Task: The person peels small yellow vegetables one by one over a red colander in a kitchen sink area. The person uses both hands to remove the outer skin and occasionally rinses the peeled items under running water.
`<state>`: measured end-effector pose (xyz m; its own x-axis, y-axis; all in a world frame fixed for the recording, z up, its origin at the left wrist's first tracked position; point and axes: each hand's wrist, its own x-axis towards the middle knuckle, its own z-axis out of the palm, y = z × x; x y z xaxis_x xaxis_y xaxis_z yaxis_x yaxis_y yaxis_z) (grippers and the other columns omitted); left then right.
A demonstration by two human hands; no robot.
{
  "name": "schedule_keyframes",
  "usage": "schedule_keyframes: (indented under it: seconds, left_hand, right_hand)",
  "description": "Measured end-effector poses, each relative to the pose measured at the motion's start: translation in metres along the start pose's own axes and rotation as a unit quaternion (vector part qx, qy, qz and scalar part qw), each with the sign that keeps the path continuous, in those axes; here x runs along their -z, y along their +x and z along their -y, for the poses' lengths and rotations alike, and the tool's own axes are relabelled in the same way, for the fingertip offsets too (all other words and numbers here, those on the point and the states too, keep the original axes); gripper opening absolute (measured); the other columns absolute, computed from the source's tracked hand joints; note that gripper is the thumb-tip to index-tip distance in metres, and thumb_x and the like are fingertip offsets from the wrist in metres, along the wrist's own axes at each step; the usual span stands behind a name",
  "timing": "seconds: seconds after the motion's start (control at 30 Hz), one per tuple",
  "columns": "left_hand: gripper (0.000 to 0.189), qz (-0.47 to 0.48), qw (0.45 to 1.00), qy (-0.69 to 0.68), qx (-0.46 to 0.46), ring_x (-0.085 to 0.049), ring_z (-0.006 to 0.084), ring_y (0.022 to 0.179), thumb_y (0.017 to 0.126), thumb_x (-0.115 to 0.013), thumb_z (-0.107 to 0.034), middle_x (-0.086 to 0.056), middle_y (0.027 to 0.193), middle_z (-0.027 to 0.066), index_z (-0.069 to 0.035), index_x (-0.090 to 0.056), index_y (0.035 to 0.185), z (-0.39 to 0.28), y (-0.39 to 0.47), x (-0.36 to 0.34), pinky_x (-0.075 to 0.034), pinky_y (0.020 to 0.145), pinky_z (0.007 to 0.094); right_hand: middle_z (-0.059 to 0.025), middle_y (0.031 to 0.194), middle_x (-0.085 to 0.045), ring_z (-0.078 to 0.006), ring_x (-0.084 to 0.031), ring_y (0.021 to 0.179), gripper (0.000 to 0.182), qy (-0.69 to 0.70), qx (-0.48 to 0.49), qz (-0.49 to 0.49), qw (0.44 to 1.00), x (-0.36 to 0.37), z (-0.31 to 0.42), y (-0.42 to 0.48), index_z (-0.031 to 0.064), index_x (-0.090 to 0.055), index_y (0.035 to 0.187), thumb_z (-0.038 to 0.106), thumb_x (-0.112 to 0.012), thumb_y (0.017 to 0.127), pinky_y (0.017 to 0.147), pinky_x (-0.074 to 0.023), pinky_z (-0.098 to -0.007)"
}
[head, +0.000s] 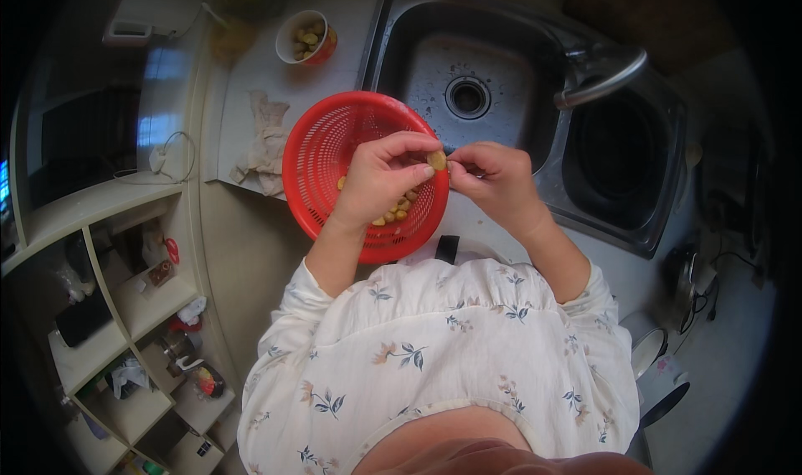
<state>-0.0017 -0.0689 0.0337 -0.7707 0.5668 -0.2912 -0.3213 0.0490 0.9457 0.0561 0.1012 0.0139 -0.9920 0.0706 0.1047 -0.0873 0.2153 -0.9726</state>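
Note:
My left hand [391,177] pinches a small yellowish food piece [437,160], perhaps a chestnut, between thumb and fingers. Close against its right side is my right hand [492,174], with thumb and forefinger drawn together. Something small and dark shows in the right grip, too unclear to name. Both hands are at the right rim of a red plastic colander [294,193], the left one over its opening. Inside the colander lie several similar yellow-brown pieces [398,212], partly hidden by my left hand and wrist.
A paper tub [324,50] with more yellow-brown pieces stands on the counter, above a crumpled cloth [268,140]. A steel sink [426,86] with a curved faucet [611,81] lies beyond the hands. Cubby shelves [119,312] hold household items at left; pans [664,403] are at lower right.

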Motion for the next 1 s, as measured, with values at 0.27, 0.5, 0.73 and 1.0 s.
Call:
schedule_keyframes:
  seconds: [0.27, 0.5, 0.73, 1.0]
  left_hand:
    - [0.032, -0.009, 0.976, -0.213, 0.045, -0.06, 0.0155, 0.086, 0.073, -0.06, 0.008, -0.061, 0.096, 0.0103, 0.003, -0.057, 0.104, 0.014, 0.001, -0.004, -0.05, 0.078, 0.0256]
    - [0.025, -0.041, 0.98, -0.195, 0.01, -0.06, 0.0121, 0.076, 0.072, -0.059, 0.01, -0.062, 0.087, 0.0082, 0.001, -0.061, 0.096, 0.014, 0.001, -0.006, -0.049, 0.069, 0.0215]
    - [0.022, -0.015, 0.982, -0.186, -0.004, -0.061, 0.0136, 0.077, 0.071, -0.059, 0.011, -0.063, 0.086, 0.0085, 0.001, -0.063, 0.09, 0.011, 0.002, -0.006, -0.051, 0.068, 0.0214]
    - [0.029, 0.039, 0.945, -0.321, 0.048, -0.061, 0.0206, 0.087, 0.072, -0.058, 0.01, -0.06, 0.097, 0.0124, 0.001, -0.059, 0.1, 0.025, 0.002, -0.001, -0.052, 0.077, 0.0293]
  right_hand:
    - [-0.0083, 0.07, -0.061, -0.0129, -0.058, 0.059, 0.011, 0.044, -0.041, -0.017, 0.998, -0.005, 0.003, -0.001, -0.0016, -0.061, 0.082, 0.005, -0.061, 0.073, 0.053, -0.0465, -0.0239]
    - [-0.0081, 0.074, -0.063, -0.0097, -0.058, 0.062, 0.015, 0.224, -0.25, 0.051, 0.941, 0.003, 0.01, 0.007, -0.0051, -0.063, 0.083, 0.009, -0.06, 0.078, 0.055, -0.0477, -0.0215]
    - [-0.0071, 0.067, -0.062, -0.0084, -0.055, 0.056, 0.015, 0.263, -0.279, 0.083, 0.92, 0.008, 0.009, 0.008, -0.0051, -0.062, 0.077, 0.01, -0.06, 0.078, 0.049, -0.0447, -0.0199]
    - [-0.0052, 0.068, -0.061, -0.0074, -0.056, 0.058, 0.01, 0.28, -0.276, 0.052, 0.918, 0.005, 0.009, 0.006, -0.0025, -0.061, 0.076, 0.007, -0.058, 0.078, 0.051, -0.0455, -0.0193]
